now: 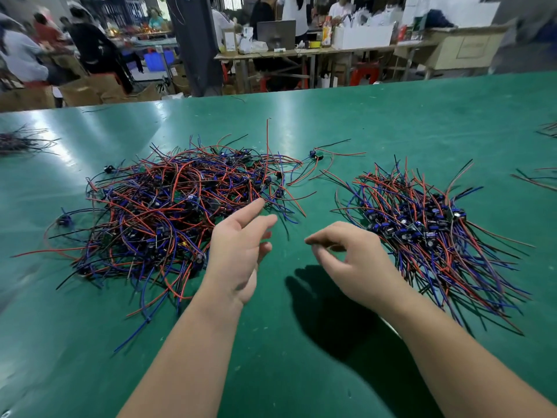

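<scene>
A tangled heap of small circuit boards with red, blue and black wires (168, 212) lies on the green table (391, 122) at the left. A tidier pile of the same wired boards (428, 233) lies at the right, its wires fanned toward me. My left hand (238, 251) hovers at the right edge of the tangled heap, fingers straight and loosely spread, holding nothing. My right hand (352, 260) hangs above bare table between the piles, fingers loosely curled downward, with nothing visibly held. One single wired board (316, 154) lies apart behind the two piles.
More wire bundles lie at the far left edge (21, 141) and at the right edge (539, 176). Beyond the table's far edge stand cardboard boxes (90, 89), workbenches (301, 52) and several people at work.
</scene>
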`<state>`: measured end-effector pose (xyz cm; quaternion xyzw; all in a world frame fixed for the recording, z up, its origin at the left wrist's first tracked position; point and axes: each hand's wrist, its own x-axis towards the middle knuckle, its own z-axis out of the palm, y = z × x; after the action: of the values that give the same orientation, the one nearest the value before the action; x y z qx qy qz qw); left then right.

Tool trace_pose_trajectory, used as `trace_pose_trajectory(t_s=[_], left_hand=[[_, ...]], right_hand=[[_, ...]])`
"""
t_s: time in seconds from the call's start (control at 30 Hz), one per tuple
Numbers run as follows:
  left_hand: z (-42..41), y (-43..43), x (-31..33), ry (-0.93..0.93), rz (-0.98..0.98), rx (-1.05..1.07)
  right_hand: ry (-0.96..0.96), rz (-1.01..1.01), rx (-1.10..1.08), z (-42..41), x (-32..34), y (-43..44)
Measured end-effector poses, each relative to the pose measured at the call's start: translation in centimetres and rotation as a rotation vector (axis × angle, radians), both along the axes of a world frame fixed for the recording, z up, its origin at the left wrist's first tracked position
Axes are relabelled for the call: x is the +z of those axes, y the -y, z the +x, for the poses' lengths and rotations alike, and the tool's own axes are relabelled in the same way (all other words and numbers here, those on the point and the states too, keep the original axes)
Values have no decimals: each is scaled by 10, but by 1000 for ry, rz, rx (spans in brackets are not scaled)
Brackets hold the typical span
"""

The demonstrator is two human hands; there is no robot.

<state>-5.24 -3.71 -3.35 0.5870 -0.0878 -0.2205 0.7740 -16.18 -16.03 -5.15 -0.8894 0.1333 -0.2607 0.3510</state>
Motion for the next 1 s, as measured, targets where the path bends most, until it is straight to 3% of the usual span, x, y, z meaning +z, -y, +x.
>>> trace_pose_trajectory(t_s=[0.1, 0.17, 0.23, 0.33, 0.4, 0.53, 0.6, 0.7, 0.77, 0.83, 0.87, 0.93, 1.0], left_hand=[[-15, 0, 5, 103, -45, -249], [-28, 3, 5, 210, -10, -485], [-39, 4, 3, 310, 58, -673], [-42, 3, 2, 405, 151, -757], [-38, 3, 3, 387, 232, -700], [-29, 6, 2, 95, 345, -438], [-22, 7, -1, 38, 396, -322], [-16, 8, -2, 163, 512, -142], [-14, 6, -6, 364, 565, 15], [-11, 2, -7, 563, 537, 188], [-8, 0, -5, 573, 461, 209], [-4, -1, -1, 438, 270, 42], [-6, -1, 4, 288, 190, -264]], right_hand=[[71, 686, -54, 6, 7, -2], [73, 1145, 25, 6, 15, 1], [17, 1311, 123, 1, 21, 6], [37, 1237, 201, -3, 21, 8], [54, 1129, 193, -4, 17, 5], [8, 886, 193, -2, 12, -3], [46, 861, 209, -2, 12, -5], [185, 1021, 262, -2, 15, -4], [257, 1127, 305, -3, 19, -3], [280, 1179, 330, -4, 21, -2], [275, 1192, 340, -5, 23, -2], [240, 1209, 378, -7, 24, -2], [205, 1245, 452, -7, 24, -3]])
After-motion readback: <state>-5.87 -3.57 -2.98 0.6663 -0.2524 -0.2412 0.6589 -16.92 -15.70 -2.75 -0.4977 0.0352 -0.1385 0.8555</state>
